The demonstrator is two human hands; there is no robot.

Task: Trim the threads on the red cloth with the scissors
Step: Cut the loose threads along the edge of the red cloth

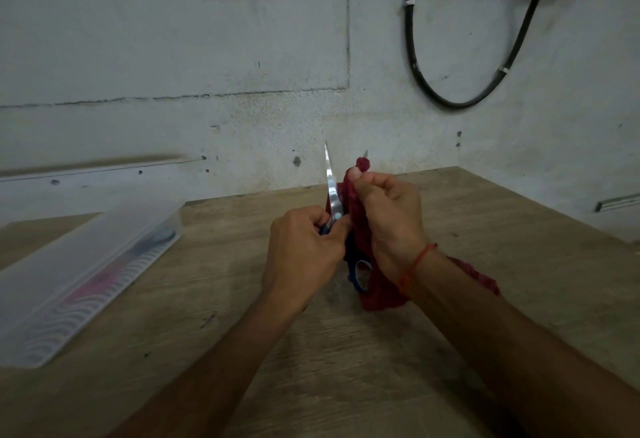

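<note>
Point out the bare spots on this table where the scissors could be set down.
Bare wood lies on the table right of the right hand, out to its far edge, and in front between the clear plastic box and the left hand. It is crowded at centre, where both hands hold the scissors and red cloth.

The single head-worn camera is looking forward and down from close above the pale wooden worktop (450, 299), facing its far edge and the grey concrete wall (173, 56) behind; both forearms are entering from below.
</note>
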